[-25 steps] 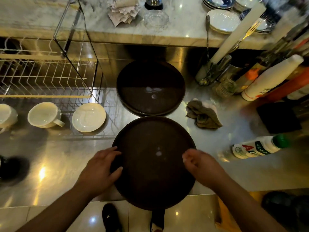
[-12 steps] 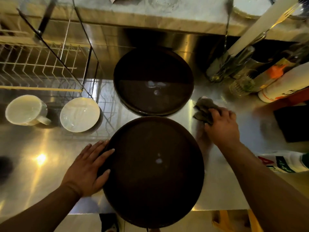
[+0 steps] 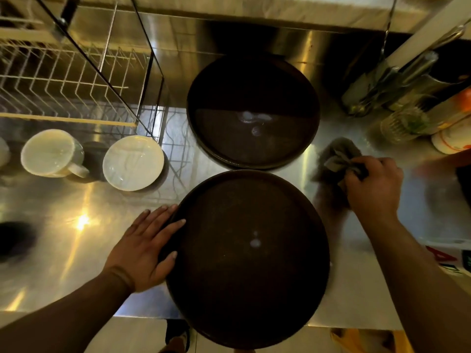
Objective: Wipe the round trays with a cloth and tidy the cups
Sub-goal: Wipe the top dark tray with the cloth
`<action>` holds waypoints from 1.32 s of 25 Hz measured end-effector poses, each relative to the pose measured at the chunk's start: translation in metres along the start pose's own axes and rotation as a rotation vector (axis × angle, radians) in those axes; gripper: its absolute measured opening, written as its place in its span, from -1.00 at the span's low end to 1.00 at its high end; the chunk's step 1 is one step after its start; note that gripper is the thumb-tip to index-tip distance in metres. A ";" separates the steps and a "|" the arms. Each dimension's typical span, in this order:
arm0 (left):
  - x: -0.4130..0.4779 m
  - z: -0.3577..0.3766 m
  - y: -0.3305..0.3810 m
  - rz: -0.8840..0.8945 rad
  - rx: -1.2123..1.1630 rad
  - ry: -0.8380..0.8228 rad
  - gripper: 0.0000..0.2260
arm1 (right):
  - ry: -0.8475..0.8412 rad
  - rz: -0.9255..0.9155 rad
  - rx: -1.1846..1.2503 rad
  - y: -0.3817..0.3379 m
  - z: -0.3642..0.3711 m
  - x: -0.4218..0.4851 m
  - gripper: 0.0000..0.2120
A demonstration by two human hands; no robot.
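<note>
Two dark round trays lie on the steel counter. The near tray [image 3: 244, 289] overhangs the front edge; the far tray [image 3: 252, 80] sits behind it with wet spots. My left hand [image 3: 145, 245] lies flat on the near tray's left rim, fingers spread. My right hand [image 3: 372, 189] is closed on a crumpled grey-green cloth [image 3: 339, 155] to the right of the trays. A white cup [image 3: 51, 152] with its handle to the right and a white saucer [image 3: 133, 162] stand at the left.
A wire dish rack [image 3: 63, 80] fills the back left. Bottles and a cutlery holder [image 3: 397, 90] crowd the back right. A white bottle with a red and green label [image 3: 448, 261] lies at the right edge. Another white cup's edge [image 3: 3, 155] shows far left.
My right hand left the near tray, reached to the cloth on the right and closed on it, bunching it up. My left hand slid along the tray's left rim. The view moved closer.
</note>
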State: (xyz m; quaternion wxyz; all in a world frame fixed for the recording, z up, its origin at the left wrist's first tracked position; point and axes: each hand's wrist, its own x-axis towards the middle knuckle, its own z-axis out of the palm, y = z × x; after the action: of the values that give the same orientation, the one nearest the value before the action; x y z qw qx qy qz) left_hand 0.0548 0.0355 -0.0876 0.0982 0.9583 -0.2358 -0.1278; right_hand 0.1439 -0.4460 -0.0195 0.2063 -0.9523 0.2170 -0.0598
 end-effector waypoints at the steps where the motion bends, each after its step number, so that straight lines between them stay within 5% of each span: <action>1: 0.000 -0.001 0.001 0.001 -0.002 0.004 -0.39 | 0.044 0.004 0.092 -0.009 -0.006 -0.008 -0.70; 7: -0.001 -0.001 -0.001 0.007 0.016 0.009 -0.40 | 0.169 -0.146 0.329 -0.070 -0.045 -0.080 -0.79; 13: -0.003 -0.004 -0.001 0.002 -0.012 0.015 -0.41 | -0.187 -0.147 0.105 -0.105 -0.024 -0.110 -0.91; 16: -0.005 -0.006 -0.001 0.005 -0.033 0.030 -0.42 | -0.048 -0.212 0.102 -0.118 -0.043 -0.125 -0.94; 23: -0.008 -0.011 0.000 0.007 -0.078 0.049 -0.41 | 0.144 0.041 0.510 -0.145 -0.119 -0.152 -0.91; 26: -0.008 -0.011 0.001 0.005 -0.091 0.051 -0.41 | 0.189 -0.003 0.611 -0.144 -0.125 -0.160 -0.85; 29: -0.006 -0.008 0.000 0.001 -0.068 0.054 -0.41 | -0.120 -0.157 0.387 -0.135 -0.077 -0.168 -0.80; 31: -0.005 -0.005 0.000 0.006 -0.048 0.059 -0.41 | -0.428 -0.227 0.035 -0.113 -0.022 -0.176 -0.55; 33: -0.006 -0.002 -0.001 0.014 -0.035 0.063 -0.41 | -0.556 -0.270 -0.214 -0.088 0.028 -0.187 -0.40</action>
State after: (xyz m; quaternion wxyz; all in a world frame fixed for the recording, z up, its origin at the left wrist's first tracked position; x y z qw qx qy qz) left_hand 0.0502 0.0395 -0.0850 0.1232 0.9584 -0.2371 -0.1007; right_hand 0.0156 -0.2814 -0.0120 0.1466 -0.9686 0.0291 0.1987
